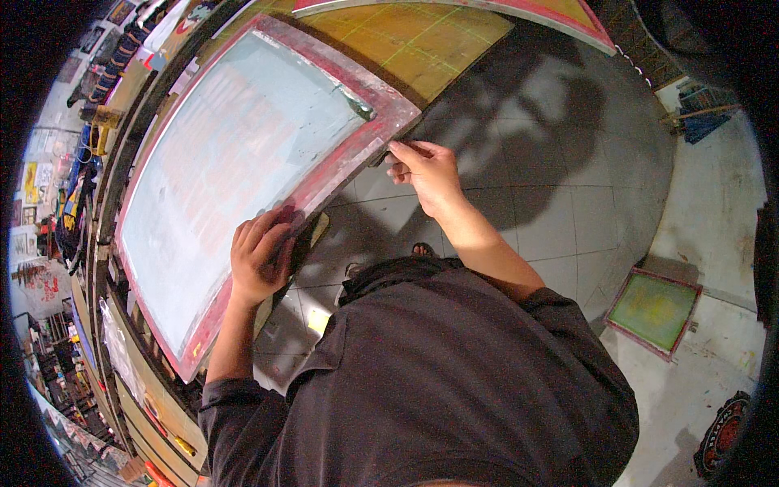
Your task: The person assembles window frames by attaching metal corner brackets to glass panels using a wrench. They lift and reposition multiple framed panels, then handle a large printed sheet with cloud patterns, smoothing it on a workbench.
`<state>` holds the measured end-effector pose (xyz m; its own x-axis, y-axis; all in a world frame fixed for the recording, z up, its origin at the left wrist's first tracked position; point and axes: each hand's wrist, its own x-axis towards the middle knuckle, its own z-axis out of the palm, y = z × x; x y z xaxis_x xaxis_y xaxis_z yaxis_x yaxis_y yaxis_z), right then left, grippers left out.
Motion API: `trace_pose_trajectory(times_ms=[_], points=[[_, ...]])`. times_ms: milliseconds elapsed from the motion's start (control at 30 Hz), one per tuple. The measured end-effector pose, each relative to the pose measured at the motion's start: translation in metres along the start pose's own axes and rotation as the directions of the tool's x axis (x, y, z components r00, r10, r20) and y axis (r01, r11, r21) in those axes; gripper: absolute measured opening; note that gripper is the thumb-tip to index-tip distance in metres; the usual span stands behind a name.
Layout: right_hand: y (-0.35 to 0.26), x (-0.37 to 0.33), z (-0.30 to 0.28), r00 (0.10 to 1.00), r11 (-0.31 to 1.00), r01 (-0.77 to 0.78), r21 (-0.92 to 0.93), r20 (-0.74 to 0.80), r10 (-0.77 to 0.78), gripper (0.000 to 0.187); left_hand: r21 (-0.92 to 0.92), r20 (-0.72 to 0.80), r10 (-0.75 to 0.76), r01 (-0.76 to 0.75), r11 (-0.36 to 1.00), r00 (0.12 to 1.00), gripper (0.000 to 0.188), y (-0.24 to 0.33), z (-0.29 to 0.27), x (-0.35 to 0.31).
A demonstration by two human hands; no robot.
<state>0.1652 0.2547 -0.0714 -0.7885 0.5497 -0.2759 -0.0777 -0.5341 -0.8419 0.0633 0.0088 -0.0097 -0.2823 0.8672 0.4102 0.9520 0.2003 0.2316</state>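
A large screen printing frame [312,191] with red-stained edges and pale blue-white mesh lies tilted at the left, over the work table. Along its near edge rests my left hand [261,253], with its fingers curled over the frame's red border. My right hand [428,172] is at the frame's near right corner, thumb and fingers pinched together close to the edge. What those fingers hold, if anything, cannot be made out. A dark smear marks the mesh near that same corner.
Behind the frame is a yellowish board [414,45] with green grid lines, and another red-edged frame [487,6] crosses the top. Tools and bottles crowd the far left. A small green-meshed screen [656,312] leans at the right. Grey tiled floor [560,203] lies below.
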Motion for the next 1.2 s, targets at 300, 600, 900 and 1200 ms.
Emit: trace_pose_trajectory(times_ms=[300, 600, 900, 1200], points=[[-0.009, 0.0, 0.005, 0.995, 0.991, -0.065, -0.12, -0.077, 0.056, 0.013, -0.015, -0.022, 0.003, -0.003, 1.0, 1.0, 0.027, -0.001, 0.001, -0.002], [0.001, 0.006, 0.004, 0.999, 0.999, -0.014, 0.034, -0.033, 0.015, 0.008, -0.002, -0.013, 0.008, -0.008, 1.0, 1.0, 0.029, -0.002, 0.001, -0.002], [0.013, 0.006, 0.001, 0.998, 0.981, 0.027, 0.19, 0.042, -0.035, 0.006, -0.011, -0.021, 0.002, -0.002, 1.0, 1.0, 0.027, -0.003, 0.001, -0.004], [0.011, 0.002, 0.004, 0.992, 0.972, 0.07, 0.223, 0.082, -0.091, 0.005, -0.031, -0.022, -0.001, 0.0, 1.0, 1.0, 0.025, -0.003, 0.001, -0.004]])
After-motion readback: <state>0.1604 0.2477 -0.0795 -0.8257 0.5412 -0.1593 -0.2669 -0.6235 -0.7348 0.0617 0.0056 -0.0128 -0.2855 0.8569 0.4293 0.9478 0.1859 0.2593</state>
